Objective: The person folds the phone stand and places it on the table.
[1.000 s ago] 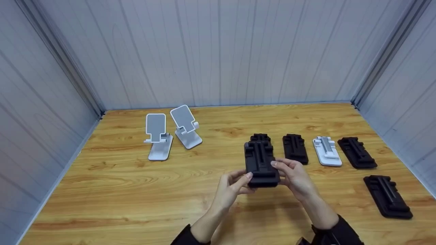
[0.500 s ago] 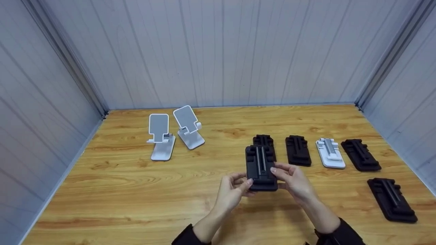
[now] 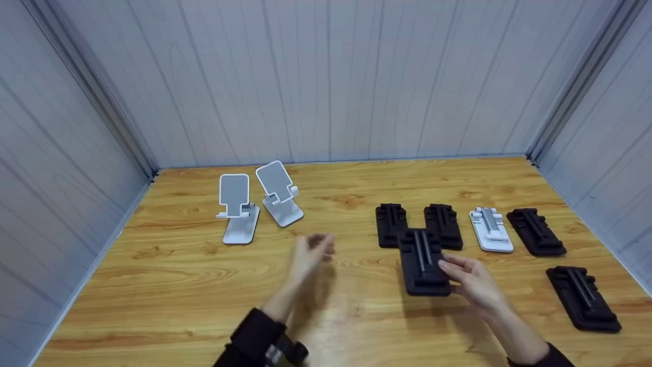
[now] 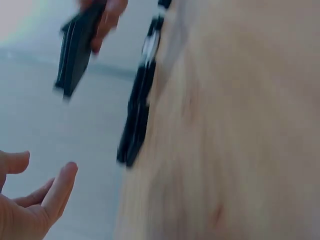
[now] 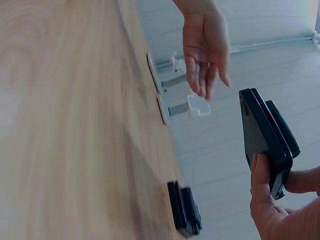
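My right hand (image 3: 473,283) pinches the right edge of a folded black phone stand (image 3: 423,262), thumb on its top face and fingers beneath. The stand is held above the table, and its shadow falls below it. In the right wrist view the same black phone stand (image 5: 267,135) shows from its side, gripped near one end. My left hand (image 3: 308,255) is off to the left over the table, holding nothing, its fingers loosely bent. In the left wrist view that left hand (image 4: 37,200) has thumb and fingers spread apart.
Two unfolded white phone stands (image 3: 240,224) (image 3: 283,211) stand at the back left. Folded black stands (image 3: 391,224) (image 3: 443,227) (image 3: 536,232) lie along the right, with a folded white stand (image 3: 491,229) among them. Another black stand (image 3: 583,298) lies nearer the front right. Panel walls enclose the wooden table.
My left hand has let go of the black phone stand and moved left. My right hand has carried the stand a little to the right and nearer.
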Demonstrator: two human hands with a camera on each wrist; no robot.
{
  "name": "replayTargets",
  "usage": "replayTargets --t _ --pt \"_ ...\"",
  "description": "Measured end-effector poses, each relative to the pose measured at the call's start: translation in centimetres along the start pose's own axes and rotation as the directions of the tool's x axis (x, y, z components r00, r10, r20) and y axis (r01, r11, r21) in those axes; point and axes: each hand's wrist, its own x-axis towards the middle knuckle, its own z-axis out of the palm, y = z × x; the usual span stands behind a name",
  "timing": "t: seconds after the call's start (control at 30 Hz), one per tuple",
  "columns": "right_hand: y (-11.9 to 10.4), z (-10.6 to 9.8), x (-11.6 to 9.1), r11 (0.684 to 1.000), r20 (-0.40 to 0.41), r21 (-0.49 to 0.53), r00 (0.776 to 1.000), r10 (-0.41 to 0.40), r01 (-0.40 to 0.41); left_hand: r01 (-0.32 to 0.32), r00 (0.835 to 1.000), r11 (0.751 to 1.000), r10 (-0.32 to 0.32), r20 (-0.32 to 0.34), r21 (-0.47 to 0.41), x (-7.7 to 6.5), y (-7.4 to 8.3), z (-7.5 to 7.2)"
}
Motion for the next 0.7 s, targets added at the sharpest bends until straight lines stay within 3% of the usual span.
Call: replayTargets --t 0.07,0.2,0.3,0.4,0.5,0.6,0.7 --pt "0.2 -1.2 -0.3 1.0 -0.003 0.007 1.0 0.014 -0.014 0.064 0.991 0.997 -0.067 -0.119 -0.03 1.7 -0.3 -1.5" --pt "0.4 -3.7 -0.9 0.998 -0.046 -0.008 0.997 0.065 -0.065 0.189 0.937 0.974 -0.218 -0.274 -0.127 4.5 -0.6 -4.1" --pt "0.7 -5.7 -1.2 0.994 -0.068 -0.05 0.993 0.099 -0.102 0.257 0.901 0.949 -0.303 -0.31 -0.181 6.1 -0.5 -5.5" --pt "1.0 -7.4 -1.4 0.983 -0.099 -0.103 0.985 0.145 -0.155 0.272 0.873 0.917 -0.363 -0.325 -0.291 8.4 -1.3 -6.5" --pt "1.3 -8.8 -1.5 0.956 -0.149 -0.183 0.968 0.203 -0.229 0.188 0.872 0.882 -0.352 -0.34 -0.433 13.1 -6.2 -7.9" --pt "1.5 -10.1 -1.5 0.929 -0.199 -0.23 0.948 0.247 -0.291 0.098 0.878 0.847 -0.32 -0.355 -0.522 19.8 -14.0 -9.9" --pt "1.8 -11.4 -1.6 0.913 -0.248 -0.27 0.938 0.243 -0.307 0.058 0.879 0.825 -0.309 -0.363 -0.562 26.3 -20.9 -11.8"
